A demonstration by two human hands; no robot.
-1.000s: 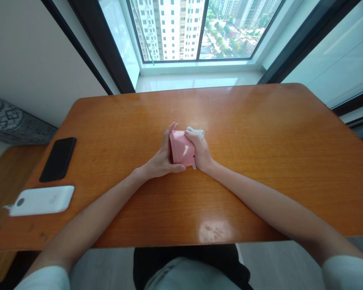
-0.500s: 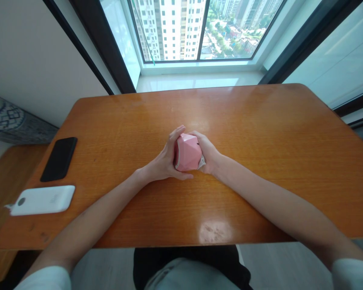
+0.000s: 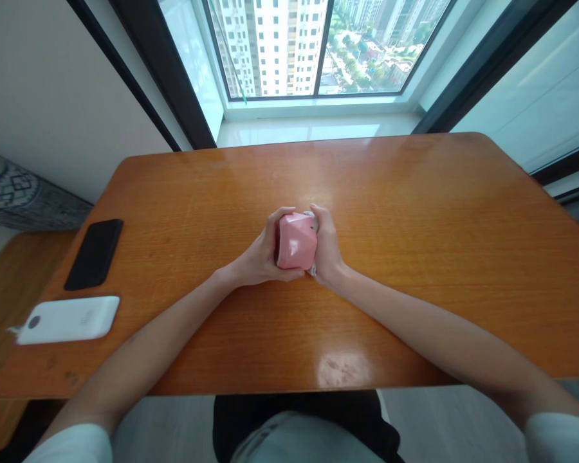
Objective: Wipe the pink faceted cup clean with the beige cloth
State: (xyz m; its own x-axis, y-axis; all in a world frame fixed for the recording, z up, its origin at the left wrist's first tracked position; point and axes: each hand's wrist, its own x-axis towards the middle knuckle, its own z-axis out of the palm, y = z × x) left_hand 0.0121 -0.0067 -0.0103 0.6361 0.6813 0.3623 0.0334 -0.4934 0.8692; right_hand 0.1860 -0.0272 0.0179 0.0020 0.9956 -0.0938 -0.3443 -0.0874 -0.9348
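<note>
A small pink faceted object [image 3: 296, 242] sits between both my hands at the middle of the orange wooden table [image 3: 415, 212]. My left hand [image 3: 260, 254] wraps its left side, thumb under and fingers curled over the top. My right hand [image 3: 325, 247] presses against its right side with fingers closed. A scrap of white material [image 3: 311, 215] shows at the object's far edge by my right fingers; what it is I cannot make out.
A black phone [image 3: 93, 253] lies near the table's left edge, with a white power bank [image 3: 68, 319] closer to me below it. A window sill and large window stand beyond the far edge. A lower wooden surface adjoins on the left.
The pink object has been turned in my hands. The white material, clearly out at the top a second ago, is now mostly tucked behind it, and my right hand has closed in against the side.
</note>
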